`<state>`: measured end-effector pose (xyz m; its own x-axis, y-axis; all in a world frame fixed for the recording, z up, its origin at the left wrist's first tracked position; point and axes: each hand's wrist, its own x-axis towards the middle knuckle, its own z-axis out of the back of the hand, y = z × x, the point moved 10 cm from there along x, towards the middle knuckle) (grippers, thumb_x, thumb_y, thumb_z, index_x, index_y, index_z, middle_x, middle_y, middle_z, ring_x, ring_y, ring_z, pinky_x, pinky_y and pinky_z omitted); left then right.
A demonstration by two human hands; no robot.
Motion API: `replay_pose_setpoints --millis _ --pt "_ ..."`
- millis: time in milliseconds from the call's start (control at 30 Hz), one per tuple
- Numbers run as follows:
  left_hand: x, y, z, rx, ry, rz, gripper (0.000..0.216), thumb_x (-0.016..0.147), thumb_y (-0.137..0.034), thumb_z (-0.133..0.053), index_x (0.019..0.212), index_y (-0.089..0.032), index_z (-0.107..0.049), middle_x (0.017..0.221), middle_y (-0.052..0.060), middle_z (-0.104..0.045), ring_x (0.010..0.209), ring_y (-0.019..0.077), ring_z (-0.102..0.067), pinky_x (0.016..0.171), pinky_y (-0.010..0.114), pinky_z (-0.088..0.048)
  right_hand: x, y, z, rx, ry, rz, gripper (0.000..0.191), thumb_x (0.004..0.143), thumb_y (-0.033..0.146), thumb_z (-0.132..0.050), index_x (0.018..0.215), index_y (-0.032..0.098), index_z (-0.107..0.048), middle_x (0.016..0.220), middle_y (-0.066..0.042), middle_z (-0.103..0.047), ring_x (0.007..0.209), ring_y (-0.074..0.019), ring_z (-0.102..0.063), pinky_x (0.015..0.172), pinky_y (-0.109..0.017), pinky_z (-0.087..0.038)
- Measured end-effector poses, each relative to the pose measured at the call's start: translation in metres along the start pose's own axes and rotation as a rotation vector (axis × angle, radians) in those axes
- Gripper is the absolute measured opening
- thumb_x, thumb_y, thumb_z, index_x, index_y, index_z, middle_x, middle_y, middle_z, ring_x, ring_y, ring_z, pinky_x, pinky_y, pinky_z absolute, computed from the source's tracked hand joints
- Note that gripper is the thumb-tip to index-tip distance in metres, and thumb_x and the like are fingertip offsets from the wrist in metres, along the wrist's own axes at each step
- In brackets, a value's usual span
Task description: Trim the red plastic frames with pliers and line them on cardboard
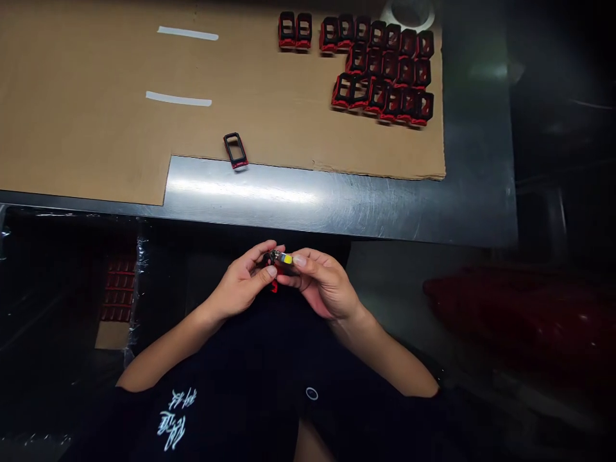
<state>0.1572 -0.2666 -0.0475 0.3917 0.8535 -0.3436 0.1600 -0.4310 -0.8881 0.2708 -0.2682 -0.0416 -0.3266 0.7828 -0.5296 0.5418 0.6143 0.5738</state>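
In front of my body, just off the table's edge, my left hand point(245, 282) is closed around a small black-and-red plastic frame point(274, 287), mostly covered by the fingers. My right hand point(325, 279) pinches a small metal piece with a yellow end point(287, 259) between thumb and fingers, close against the frame; its exact kind is too small to tell. The two hands nearly meet. Beyond them, a single black-and-red frame point(242, 163) lies at the cardboard's front edge.
Brown cardboard point(96, 128) with two white tape strips point(187, 33) covers much of the metal table point(289, 199). Several rows of similar frames point(389, 64) stand at the back right by a tape roll point(409, 14). Lower left, more red parts point(119, 289) sit below table height.
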Motion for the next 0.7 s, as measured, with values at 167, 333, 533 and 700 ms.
replay_pose_setpoints --millis 167,333,533,700 --pt "-0.011 -0.018 -0.005 0.205 0.111 -0.113 0.087 0.079 -0.027 -0.084 0.155 -0.033 -0.042 0.160 0.015 -0.043 0.139 0.0328 -0.055 0.099 0.040 -0.061 0.001 0.001 0.002 0.112 -0.016 -0.040 0.033 0.071 0.038 -0.094 0.087 0.016 -0.075 0.094 -0.006 -0.076 0.085 -0.0161 -0.075 0.075 -0.022 -0.066" --pt "-0.021 -0.046 -0.005 0.533 0.068 -0.375 0.084 0.077 -0.026 -0.084 0.152 -0.030 -0.047 0.148 0.016 -0.055 0.133 0.0314 -0.059 0.094 0.042 -0.063 0.004 -0.004 0.000 0.132 0.032 -0.086 0.036 0.075 0.044 -0.090 0.095 0.017 -0.076 0.096 -0.007 -0.076 0.084 -0.0171 -0.075 0.071 -0.021 -0.066" --pt "-0.030 -0.053 -0.001 0.453 0.000 -0.481 0.083 0.073 -0.032 -0.088 0.148 -0.026 -0.052 0.142 0.016 -0.061 0.131 0.0318 -0.061 0.110 0.049 -0.053 -0.034 0.058 0.021 -0.568 -0.072 0.508 0.011 0.087 0.032 -0.081 0.090 0.022 -0.076 0.102 -0.004 -0.075 0.094 -0.0213 -0.074 0.075 -0.031 -0.067" --pt "-0.037 -0.054 -0.010 0.433 0.046 -0.544 0.087 0.074 -0.030 -0.088 0.151 -0.030 -0.048 0.143 0.016 -0.057 0.132 0.0313 -0.058 0.108 0.048 -0.055 -0.082 0.067 -0.023 -1.179 0.086 0.884 0.013 0.086 0.014 -0.078 0.094 0.025 -0.078 0.097 -0.004 -0.075 0.090 -0.0214 -0.073 0.077 -0.035 -0.065"
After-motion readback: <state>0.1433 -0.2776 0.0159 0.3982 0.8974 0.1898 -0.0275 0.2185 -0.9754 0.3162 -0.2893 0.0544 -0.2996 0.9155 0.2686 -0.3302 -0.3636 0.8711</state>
